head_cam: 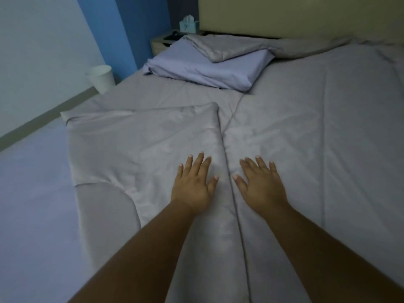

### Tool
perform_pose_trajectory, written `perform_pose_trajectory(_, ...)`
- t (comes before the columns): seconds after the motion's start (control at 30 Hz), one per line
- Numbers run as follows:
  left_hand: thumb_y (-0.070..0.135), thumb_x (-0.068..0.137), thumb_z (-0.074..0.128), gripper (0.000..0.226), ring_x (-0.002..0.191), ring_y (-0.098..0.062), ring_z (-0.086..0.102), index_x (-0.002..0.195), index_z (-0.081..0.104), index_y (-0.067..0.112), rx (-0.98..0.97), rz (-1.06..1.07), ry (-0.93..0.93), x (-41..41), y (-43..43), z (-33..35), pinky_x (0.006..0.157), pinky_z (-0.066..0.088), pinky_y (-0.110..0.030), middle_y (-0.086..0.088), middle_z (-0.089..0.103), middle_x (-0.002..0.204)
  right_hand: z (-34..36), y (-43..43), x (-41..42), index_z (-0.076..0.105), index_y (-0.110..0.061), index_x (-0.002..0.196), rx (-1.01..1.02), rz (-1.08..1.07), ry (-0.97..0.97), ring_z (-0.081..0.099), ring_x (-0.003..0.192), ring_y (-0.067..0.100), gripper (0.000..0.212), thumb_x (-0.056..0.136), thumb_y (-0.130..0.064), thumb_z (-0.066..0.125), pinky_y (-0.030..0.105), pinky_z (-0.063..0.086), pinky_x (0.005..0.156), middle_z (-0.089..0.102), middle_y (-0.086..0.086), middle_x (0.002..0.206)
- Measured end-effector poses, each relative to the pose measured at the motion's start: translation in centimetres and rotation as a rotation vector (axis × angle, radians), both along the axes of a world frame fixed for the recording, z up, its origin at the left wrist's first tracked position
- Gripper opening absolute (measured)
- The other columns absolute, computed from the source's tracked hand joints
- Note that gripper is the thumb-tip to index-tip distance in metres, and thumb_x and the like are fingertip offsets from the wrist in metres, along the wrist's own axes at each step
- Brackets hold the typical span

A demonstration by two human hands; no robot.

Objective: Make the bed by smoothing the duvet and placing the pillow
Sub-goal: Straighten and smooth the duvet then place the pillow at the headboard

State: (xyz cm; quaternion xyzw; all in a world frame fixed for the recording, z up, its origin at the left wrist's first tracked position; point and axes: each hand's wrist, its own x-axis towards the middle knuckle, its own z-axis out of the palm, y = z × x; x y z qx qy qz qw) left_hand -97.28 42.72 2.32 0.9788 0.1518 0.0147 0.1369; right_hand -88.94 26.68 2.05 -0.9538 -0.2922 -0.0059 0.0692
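Left hand (pixel 192 186) and right hand (pixel 261 185) spread flat on duvet (pixel 295 127); uneven pushing risks bunching the folded-over flap (pixel 142 136).

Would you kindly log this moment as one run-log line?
left hand: flat on duvet fold | right hand: flat on duvet | pillow: near headboard

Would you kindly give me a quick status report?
Left hand, right hand open, flat on grey duvet. Duvet's left part folded back. Lilac pillow under a duvet corner.
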Motion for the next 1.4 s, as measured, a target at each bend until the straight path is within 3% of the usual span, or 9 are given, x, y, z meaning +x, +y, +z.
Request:
perform_pose_trajectory(0.1,0.051,0.098,0.019,0.061,0.148,-0.018,-0.009,0.151,0.004,0.027,0.003,0.0,-0.034,4.5,6.2,0.0,0.121,-0.005,-0.038,0.005,-0.004,0.161,0.7,6.3,3.4,0.027,-0.019,0.148,0.045,-0.035,-0.018,0.015,0.146,0.02,0.088,0.077,-0.062,-0.004,0.043,0.003,0.119,0.03,-0.001,0.155)
perform_pose_trajectory(0.3,0.05,0.098,0.021,0.061,0.149,-0.02,-0.007,0.152,0.006,0.025,0.05,-0.122,-0.029,11.2,17.8,-1.6,0.12,-0.003,-0.039,0.003,-0.002,0.161,-0.4,17.5,9.9,0.026,-0.018,0.147,0.058,-0.175,-0.051,0.017,0.146,0.023,0.062,0.096,-0.052,0.023,0.046,0.005,0.119,0.029,0.002,0.155)
perform_pose_trajectory(0.63,0.048,0.097,0.025,0.061,0.148,-0.026,0.0,0.151,0.012,0.024,0.1,-0.151,-0.088,21.1,28.8,-4.6,0.12,0.002,-0.043,0.0,0.005,0.161,-5.8,24.1,14.3,0.02,-0.023,0.15,0.028,-0.319,-0.034,0.009,0.147,0.025,0.062,0.096,-0.053,0.027,0.047,0.003,0.119,0.014,0.002,0.16)
perform_pose_trajectory(0.8,0.049,0.098,0.018,0.058,0.148,-0.025,0.004,0.151,0.006,0.031,0.165,-0.227,-0.001,22.6,30.9,-8.5,0.12,0.002,-0.046,0.003,0.007,0.161,-10.3,24.7,14.1,0.036,-0.024,0.144,0.099,-0.368,-0.181,0.029,0.139,0.039,0.067,0.089,-0.059,0.024,0.048,0.025,0.112,0.03,0.014,0.154)
perform_pose_trajectory(0.9,0.046,0.099,0.023,0.055,0.143,-0.027,0.024,0.15,0.015,0.029,0.201,-0.234,-0.135,22.2,31.5,-10.8,0.117,0.013,-0.045,0.0,0.026,0.157,-12.0,25.4,14.3,0.044,-0.028,0.14,0.132,-0.423,-0.227,0.038,0.131,0.046,0.062,0.088,-0.058,0.031,0.049,0.032,0.106,0.031,0.02,0.151)
perform_pose_trajectory(1.07,0.041,0.097,0.035,0.043,0.11,-0.034,0.052,0.135,0.05,0.029,0.212,-0.228,-0.308,22.3,32.1,-11.8,0.092,0.039,-0.041,-0.005,0.06,0.123,-11.7,25.6,14.3,0.052,-0.034,0.133,0.024,-0.443,-0.207,0.049,0.106,0.041,0.053,0.092,-0.053,0.024,0.043,0.039,0.092,0.041,0.012,0.148)
perform_pose_trajectory(1.17,0.037,0.095,0.039,0.04,0.086,-0.038,0.059,0.112,0.07,0.017,0.241,-0.268,-0.353,21.1,32.2,-11.3,0.07,0.046,-0.04,-0.012,0.068,0.097,-11.7,26.1,12.9,0.067,-0.026,0.116,0.036,-0.413,-0.232,0.056,0.08,0.037,0.044,0.093,-0.043,0.033,0.037,0.045,0.072,0.063,0.012,0.125)
perform_pose_trajectory(1.27,0.033,0.092,0.042,0.04,0.073,-0.038,0.061,0.087,0.072,0.007,0.261,-0.304,-0.29,18.4,32.1,-10.2,0.058,0.045,-0.038,-0.016,0.066,0.081,-11.9,26.3,10.2,0.074,-0.022,0.101,0.089,-0.397,-0.324,0.055,0.062,0.032,0.036,0.09,-0.037,0.044,0.03,0.043,0.056,0.072,0.009,0.105)
perform_pose_trajectory(1.4,0.036,0.09,0.036,0.049,0.063,-0.038,0.061,0.073,0.069,0.004,0.269,-0.342,-0.195,13.3,32.1,-8.9,0.052,0.048,-0.037,-0.017,0.063,0.071,-12.2,26.6,4.8,0.073,-0.022,0.103,0.1,-0.398,-0.314,0.056,0.066,0.031,0.032,0.088,-0.036,0.049,0.031,0.042,0.056,0.07,0.008,0.112)
